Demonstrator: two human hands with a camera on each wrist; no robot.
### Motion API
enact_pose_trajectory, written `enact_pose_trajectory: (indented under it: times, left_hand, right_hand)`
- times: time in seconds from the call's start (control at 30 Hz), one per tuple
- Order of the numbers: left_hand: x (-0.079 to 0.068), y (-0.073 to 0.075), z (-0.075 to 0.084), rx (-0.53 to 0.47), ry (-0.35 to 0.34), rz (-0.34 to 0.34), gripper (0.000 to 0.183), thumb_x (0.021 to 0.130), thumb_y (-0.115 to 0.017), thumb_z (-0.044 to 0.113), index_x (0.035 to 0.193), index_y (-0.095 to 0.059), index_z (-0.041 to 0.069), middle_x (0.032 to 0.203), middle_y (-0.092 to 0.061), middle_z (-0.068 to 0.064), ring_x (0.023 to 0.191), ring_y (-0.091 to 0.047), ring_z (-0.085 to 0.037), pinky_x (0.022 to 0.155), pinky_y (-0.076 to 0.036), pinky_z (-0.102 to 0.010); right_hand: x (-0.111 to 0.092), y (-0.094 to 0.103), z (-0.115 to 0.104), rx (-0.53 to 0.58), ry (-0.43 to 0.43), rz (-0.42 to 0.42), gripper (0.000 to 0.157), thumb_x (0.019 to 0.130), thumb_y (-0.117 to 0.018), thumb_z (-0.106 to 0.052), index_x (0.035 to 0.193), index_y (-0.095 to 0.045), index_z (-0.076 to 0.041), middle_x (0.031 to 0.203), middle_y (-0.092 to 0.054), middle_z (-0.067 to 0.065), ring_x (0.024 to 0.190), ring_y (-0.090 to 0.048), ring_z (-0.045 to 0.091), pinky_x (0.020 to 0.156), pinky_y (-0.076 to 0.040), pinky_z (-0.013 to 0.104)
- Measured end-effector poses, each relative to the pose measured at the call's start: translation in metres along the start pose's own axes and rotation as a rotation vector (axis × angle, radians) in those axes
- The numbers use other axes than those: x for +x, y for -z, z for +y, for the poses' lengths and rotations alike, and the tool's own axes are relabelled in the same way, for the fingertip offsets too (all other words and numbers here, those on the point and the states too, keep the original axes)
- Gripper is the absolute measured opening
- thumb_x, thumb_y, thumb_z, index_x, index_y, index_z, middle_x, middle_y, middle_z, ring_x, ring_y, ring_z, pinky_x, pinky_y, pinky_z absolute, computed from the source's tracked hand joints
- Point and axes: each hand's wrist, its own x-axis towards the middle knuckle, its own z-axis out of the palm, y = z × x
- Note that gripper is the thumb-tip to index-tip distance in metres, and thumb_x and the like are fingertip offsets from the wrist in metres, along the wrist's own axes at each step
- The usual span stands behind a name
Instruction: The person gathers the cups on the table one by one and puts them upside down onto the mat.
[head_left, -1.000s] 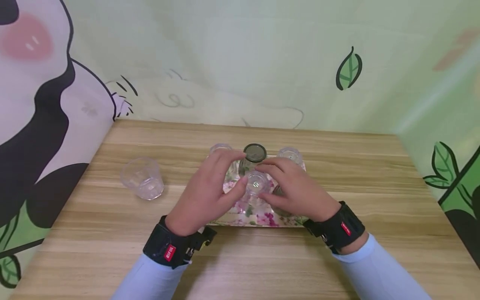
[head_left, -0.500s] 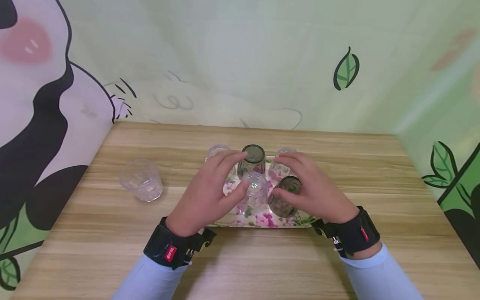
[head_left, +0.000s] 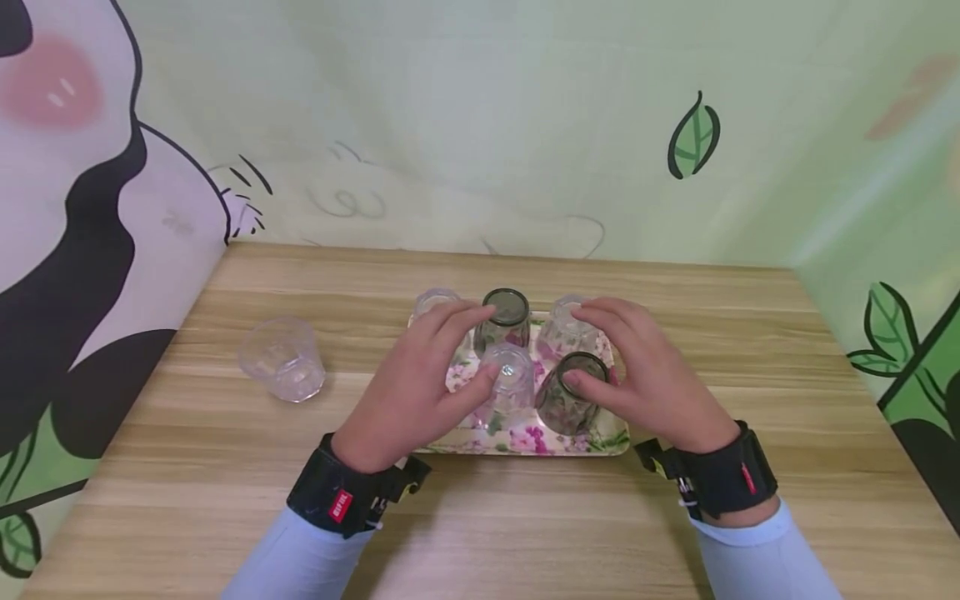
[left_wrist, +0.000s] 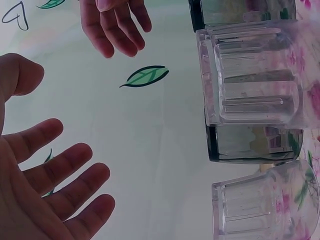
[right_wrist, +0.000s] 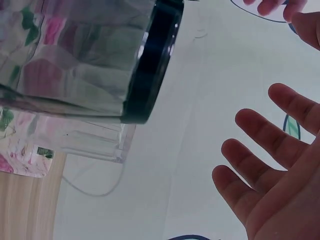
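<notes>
Several glasses stand upside down on a flower-patterned tray [head_left: 525, 443]. My left hand [head_left: 420, 383] hovers over the tray's left side, fingers apart and holding nothing. Its thumb overlaps a front clear glass [head_left: 513, 392] in the head view, but the left wrist view shows the hand [left_wrist: 55, 190] apart from the glasses. My right hand [head_left: 656, 379] hovers above the right side, likewise holding nothing, near a front dark glass [head_left: 566, 408]. Behind stand a dark glass [head_left: 502, 332], a clear glass [head_left: 562, 329] at right and another clear glass [head_left: 435, 300], partly hidden by my left hand.
A clear glass [head_left: 288, 362] stands upright, wide mouth up, on the wooden table [head_left: 225, 467] left of the tray. A printed cloth backdrop [head_left: 480, 125] rises behind the table and along both sides.
My right hand has drawn back to the right from the front clear glass, uncovering the front dark glass and more of the back right one. My left hand has hardly moved.
</notes>
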Motion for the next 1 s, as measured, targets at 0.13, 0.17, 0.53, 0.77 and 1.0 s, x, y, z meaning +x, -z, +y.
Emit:
enact_pose_trajectory:
  times: [0.13,0.17,0.53,0.77,1.0]
  left_hand:
    - [-0.0007,0.0001,-0.0004,0.003,0.004,-0.003,0.056,0.094,-0.062,0.033,0.144,-0.051,0.010,0.141,-0.058,-0.013,0.131,-0.053,-0.026,0.112,-0.050,-0.048]
    - [-0.0009,0.0002,-0.0005,0.004,0.005,-0.005,0.056,0.094,-0.062,0.033,0.144,-0.051,0.010,0.142,-0.058,-0.013,0.131,-0.053,-0.026,0.112,-0.050,-0.048]
    - [-0.0011,0.0010,-0.0025,0.010,0.006,-0.020,0.058,0.095,-0.061,0.034,0.146,-0.048,0.010,0.143,-0.057,-0.014,0.131,-0.053,-0.026,0.111,-0.050,-0.050]
    - [-0.0007,-0.0026,-0.0034,0.009,0.008,-0.030,0.059,0.094,-0.062,0.034,0.146,-0.048,0.009,0.144,-0.057,-0.016,0.132,-0.052,-0.028,0.112,-0.049,-0.051]
    - [-0.0003,-0.0034,-0.0041,0.006,0.015,-0.039,0.058,0.094,-0.062,0.033,0.146,-0.049,0.010,0.144,-0.057,-0.015,0.133,-0.052,-0.027,0.112,-0.050,-0.050]
  right_hand:
    - [-0.0007,0.0003,0.0004,0.002,0.009,0.019,0.069,0.082,-0.080,-0.024,0.143,-0.051,-0.007,0.142,-0.054,0.023,0.134,-0.046,0.039,0.107,-0.046,0.066]
    - [-0.0010,-0.0001,0.0004,0.003,0.010,0.024,0.069,0.082,-0.080,-0.024,0.143,-0.051,-0.007,0.142,-0.054,0.023,0.134,-0.046,0.039,0.107,-0.046,0.066]
    - [-0.0024,-0.0055,0.0003,-0.027,0.030,0.040,0.071,0.081,-0.081,-0.023,0.143,-0.051,-0.007,0.143,-0.053,0.025,0.135,-0.045,0.041,0.106,-0.047,0.067]
    - [-0.0031,-0.0027,-0.0029,-0.009,0.025,0.032,0.073,0.081,-0.081,-0.024,0.145,-0.049,-0.009,0.146,-0.052,0.024,0.136,-0.044,0.040,0.106,-0.046,0.067]
    - [-0.0039,-0.0026,-0.0031,-0.023,0.038,0.037,0.078,0.079,-0.081,-0.025,0.147,-0.047,-0.008,0.146,-0.051,0.024,0.136,-0.044,0.039,0.106,-0.047,0.067]
